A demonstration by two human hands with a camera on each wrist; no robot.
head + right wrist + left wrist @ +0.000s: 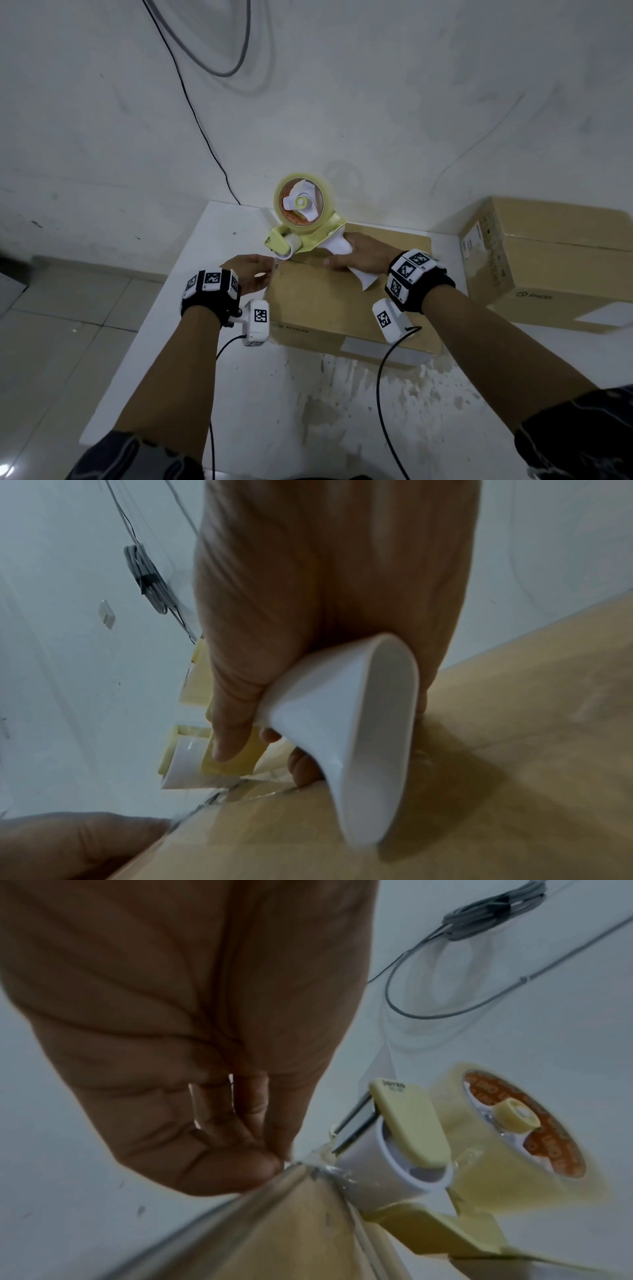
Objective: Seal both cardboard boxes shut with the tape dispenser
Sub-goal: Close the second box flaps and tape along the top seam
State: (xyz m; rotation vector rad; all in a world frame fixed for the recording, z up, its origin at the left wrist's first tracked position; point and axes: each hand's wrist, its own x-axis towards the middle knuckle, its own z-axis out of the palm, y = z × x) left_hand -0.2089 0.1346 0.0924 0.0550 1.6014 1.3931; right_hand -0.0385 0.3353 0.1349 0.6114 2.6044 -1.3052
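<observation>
Presently the right hand (359, 255) gripped the tape dispenser (303, 219) on the near box (342, 308); the left hand (251, 272) pinched the tape end (308, 1161) beside it. Slack could wrinkle the seal.

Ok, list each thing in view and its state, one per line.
Tape dispenser: gripped by right hand, roller at near box's left edge.
Tape end: pinched by left hand.
Near cardboard box: flaps closed.
Far cardboard box: closed, untouched.
</observation>
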